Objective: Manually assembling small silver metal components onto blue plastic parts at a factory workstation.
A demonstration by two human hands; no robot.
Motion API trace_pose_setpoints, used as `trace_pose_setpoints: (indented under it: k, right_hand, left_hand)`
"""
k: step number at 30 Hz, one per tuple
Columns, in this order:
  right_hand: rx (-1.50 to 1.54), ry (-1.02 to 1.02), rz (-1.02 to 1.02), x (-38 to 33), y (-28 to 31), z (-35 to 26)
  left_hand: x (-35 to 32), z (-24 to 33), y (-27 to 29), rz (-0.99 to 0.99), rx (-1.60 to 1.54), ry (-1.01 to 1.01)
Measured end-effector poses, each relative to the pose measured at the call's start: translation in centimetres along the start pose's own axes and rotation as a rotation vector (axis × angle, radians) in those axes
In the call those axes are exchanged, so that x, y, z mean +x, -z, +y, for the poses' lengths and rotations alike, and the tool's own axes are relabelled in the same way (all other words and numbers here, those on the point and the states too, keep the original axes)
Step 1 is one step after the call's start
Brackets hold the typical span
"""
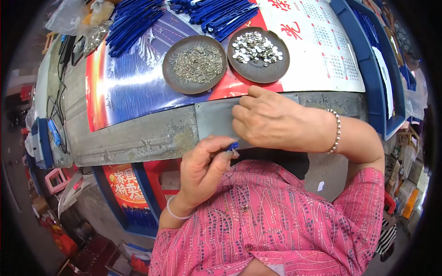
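Between thumb and fingers, my left hand (202, 168) pinches a small blue piece (233, 146) with a thin bit of metal at its end. Just above and to the right of it, my right hand (267, 118) is closed, fingers curled under over a grey metal plate (209, 120) at the table edge. Its fingertips are hidden, so what they hold, if anything, cannot be made out. Beyond the hands stand two dark round dishes. The left dish (171, 82) holds many small thin metal pieces (199, 63); the right dish (281, 69) holds shiny round silver pieces (255, 47).
Bundles of long blue strips (133, 23) lie at the far side on a printed calendar poster (331, 83). A blue bin (375, 78) lines the right edge. Another blue bin (117, 216) with strips sits below left. Cables (57, 110) run along the left.
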State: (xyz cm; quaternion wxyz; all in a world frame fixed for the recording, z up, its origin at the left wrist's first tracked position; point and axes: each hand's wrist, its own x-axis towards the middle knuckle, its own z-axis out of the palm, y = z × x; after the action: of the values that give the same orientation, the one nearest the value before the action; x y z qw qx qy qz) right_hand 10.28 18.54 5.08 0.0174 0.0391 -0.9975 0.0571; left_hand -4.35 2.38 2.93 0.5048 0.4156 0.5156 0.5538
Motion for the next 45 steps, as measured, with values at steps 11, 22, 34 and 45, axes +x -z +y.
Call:
trace_pose_setpoints:
  k: [11, 22, 34, 45]
  right_hand:
    - [1.102, -0.267, 0.289, -1.7, 2.3, -1.4]
    - [1.358, -0.351, 0.325, -1.9, 2.2, -2.3]
    - [1.381, -0.477, 0.227, -2.2, 2.7, -2.5]
    - [1.909, -0.551, 0.022, -2.5, 1.6, -2.2]
  left_hand:
    - [-0.3, -1.0, 1.1, -0.074, 0.171, -0.226]
    - [0.3, -0.2, 0.3, -0.095, 0.326, -0.375]
    - [0.4, -0.1, 0.0, -0.106, 0.417, -0.357]
    - [0.5, 0.0, -0.1, -0.165, 0.467, -0.472]
